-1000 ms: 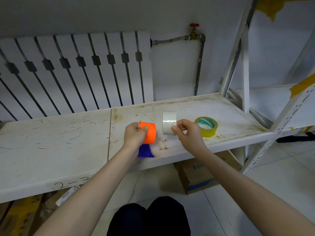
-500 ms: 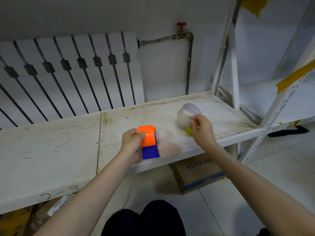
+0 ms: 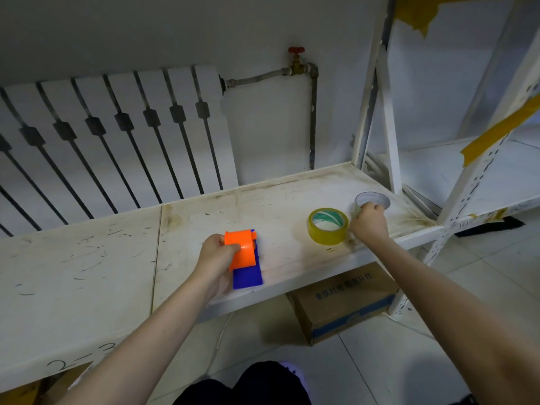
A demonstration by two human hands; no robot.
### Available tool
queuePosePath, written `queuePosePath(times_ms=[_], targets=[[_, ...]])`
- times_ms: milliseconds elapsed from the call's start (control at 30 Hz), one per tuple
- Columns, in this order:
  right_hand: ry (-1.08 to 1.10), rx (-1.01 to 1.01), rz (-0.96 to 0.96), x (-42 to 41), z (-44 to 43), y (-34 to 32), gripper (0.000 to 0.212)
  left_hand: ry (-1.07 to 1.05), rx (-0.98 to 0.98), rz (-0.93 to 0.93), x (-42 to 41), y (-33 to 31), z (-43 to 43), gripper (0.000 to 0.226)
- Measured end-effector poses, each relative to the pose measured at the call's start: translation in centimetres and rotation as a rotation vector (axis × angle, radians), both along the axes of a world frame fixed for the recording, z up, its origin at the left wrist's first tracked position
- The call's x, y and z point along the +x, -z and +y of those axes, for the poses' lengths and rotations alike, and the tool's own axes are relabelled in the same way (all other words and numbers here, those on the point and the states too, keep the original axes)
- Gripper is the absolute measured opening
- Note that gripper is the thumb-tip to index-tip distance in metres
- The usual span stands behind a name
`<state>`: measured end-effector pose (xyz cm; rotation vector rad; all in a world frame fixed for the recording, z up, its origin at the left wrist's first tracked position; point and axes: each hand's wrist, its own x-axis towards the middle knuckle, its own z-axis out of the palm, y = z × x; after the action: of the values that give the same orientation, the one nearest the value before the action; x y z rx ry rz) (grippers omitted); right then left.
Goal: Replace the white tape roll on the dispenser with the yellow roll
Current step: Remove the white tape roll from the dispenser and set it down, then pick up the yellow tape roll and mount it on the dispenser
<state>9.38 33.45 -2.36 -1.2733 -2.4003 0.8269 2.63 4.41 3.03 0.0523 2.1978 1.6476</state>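
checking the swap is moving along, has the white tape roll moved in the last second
Yes. The white tape roll has gone from beside the dispenser to the right of the yellow roll, near the shelf post, with the right hand on it.

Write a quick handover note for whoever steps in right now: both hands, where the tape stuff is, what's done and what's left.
Left hand: grip on the orange and blue dispenser, resting on the shelf.
Right hand: holding the white roll at the shelf's right end, not yet released.
Yellow roll: lying flat on the shelf, just left of the right hand, untouched.
Done: white roll is off the dispenser.
Left: let go of the white roll, pick up the yellow one, fit it onto the dispenser.
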Motion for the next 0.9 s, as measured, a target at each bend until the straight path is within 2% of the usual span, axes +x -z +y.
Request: queuePosePath(times_ms=[100,167,267,300,367,467,533,667,733,833,900], targets=[[-0.034,-0.026,-0.069,0.2,0.3,0.4,0.049,0.006,-0.042,0.009,-0.8,0.7,0.0,0.013],[-0.082,0.011,0.007,0.2,-0.2,0.6,0.047,0.008,-0.041,0.007,-0.9,0.7,0.0,0.011],[-0.151,0.174,0.135,-0.4,-2.6,0.4,0.039,0.003,-0.02,-0.006,-1.0,0.6,-0.2,0.008],[-0.191,0.247,0.127,-0.7,-3.5,0.4,0.033,-0.002,-0.012,-0.011,-1.1,0.6,-0.3,0.014],[-0.277,0.371,-0.005,-1.4,-5.0,0.8,0.03,-0.009,-0.004,-0.019,-1.1,0.7,-0.4,0.021],[-0.341,0.402,-0.227,-1.8,-6.1,1.5,0.026,-0.027,0.038,-0.025,-1.0,0.5,-0.9,0.019],[-0.334,0.403,-0.224,-2.0,-6.9,1.8,0.01,-0.038,0.081,-0.034,-1.0,0.3,-1.4,0.015],[-0.37,0.417,-0.113,-2.1,-9.3,1.5,0.011,-0.071,0.145,-0.021,-1.1,-0.3,-2.7,0.016],[-0.413,0.328,0.018,-2.1,-10.9,0.9,0.013,-0.089,0.179,-0.012,-1.1,-0.6,-3.5,0.012],[-0.438,-0.008,0.294,-2.4,-13.9,-1.2,0.02,-0.098,0.213,0.002,-1.0,-0.9,-4.7,0.012],[-0.452,-0.148,0.456,-2.8,-15.9,-2.6,0.018,-0.106,0.239,0.016,-0.7,-1.1,-5.5,0.015]])
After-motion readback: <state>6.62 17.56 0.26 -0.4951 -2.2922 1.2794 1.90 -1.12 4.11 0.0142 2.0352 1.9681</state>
